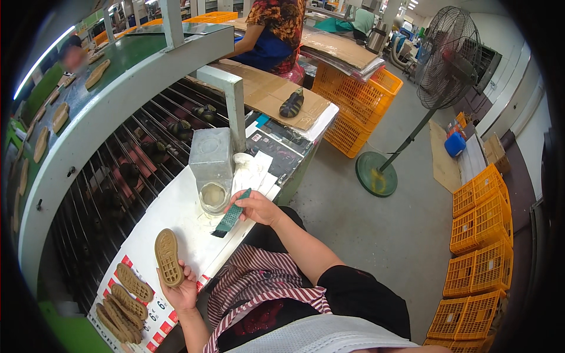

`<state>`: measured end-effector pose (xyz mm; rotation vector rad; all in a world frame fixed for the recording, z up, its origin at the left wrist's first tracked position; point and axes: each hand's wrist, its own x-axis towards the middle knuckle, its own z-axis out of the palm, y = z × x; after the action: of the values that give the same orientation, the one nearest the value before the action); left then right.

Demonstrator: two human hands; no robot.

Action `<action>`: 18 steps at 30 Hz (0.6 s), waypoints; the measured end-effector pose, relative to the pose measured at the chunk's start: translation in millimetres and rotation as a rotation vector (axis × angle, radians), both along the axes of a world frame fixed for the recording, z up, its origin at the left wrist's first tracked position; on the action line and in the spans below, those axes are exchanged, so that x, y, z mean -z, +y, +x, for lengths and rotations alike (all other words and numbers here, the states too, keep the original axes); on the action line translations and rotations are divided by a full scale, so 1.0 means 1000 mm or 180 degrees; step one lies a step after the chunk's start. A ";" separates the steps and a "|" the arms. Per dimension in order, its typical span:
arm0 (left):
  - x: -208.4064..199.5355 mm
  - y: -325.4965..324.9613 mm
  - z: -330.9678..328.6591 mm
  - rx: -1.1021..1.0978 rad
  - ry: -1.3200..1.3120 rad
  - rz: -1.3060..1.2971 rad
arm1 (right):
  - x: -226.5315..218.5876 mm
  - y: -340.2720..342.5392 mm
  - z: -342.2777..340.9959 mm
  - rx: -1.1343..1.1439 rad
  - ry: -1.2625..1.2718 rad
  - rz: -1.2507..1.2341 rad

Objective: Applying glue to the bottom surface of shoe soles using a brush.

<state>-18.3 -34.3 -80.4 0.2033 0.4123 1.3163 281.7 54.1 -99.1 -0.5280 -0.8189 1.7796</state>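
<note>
- The left hand [183, 289] holds a tan shoe sole [168, 257] upright, tread side toward the camera, fingers closed around its lower end, just above the near edge of the white tabletop [176, 217].
- The right hand [257, 206] grips a green-handled brush [231, 216], fingers wrapped round the handle, bristle end pointing down toward the tabletop, just beside a round glue pot [213, 197].
- Risk, as I judge it: the brush hangs over bare tabletop, so any glue on the bristles could drip there instead of on the sole.
- The sole is pinched only at one end; a firm brush stroke could twist it out of the grip.
- The pot stands close to the right wrist, so a careless sweep could knock it.
- Pose: left forearm rises from below, palm turned inward; the right arm reaches forward across the lap, wrist bent downward.
- More soles [123, 303] lie stacked at the tabletop's near-left corner.
</note>
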 end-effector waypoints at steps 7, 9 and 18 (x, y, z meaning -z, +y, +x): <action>0.001 0.000 0.000 0.0045 -0.0029 0.0079 | 0.003 0.000 0.001 0.0007 -0.0013 -0.0010; 0.002 0.000 -0.001 0.0046 -0.0030 0.0080 | 0.004 0.001 0.000 0.0015 0.0001 -0.0028; 0.003 0.000 -0.002 0.0047 -0.0041 0.0096 | 0.003 0.000 -0.001 0.0017 -0.0009 -0.0008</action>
<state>-20.0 -33.9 -83.3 0.2226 0.3795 1.3092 280.6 54.3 -102.5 -0.5340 -0.8165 1.7755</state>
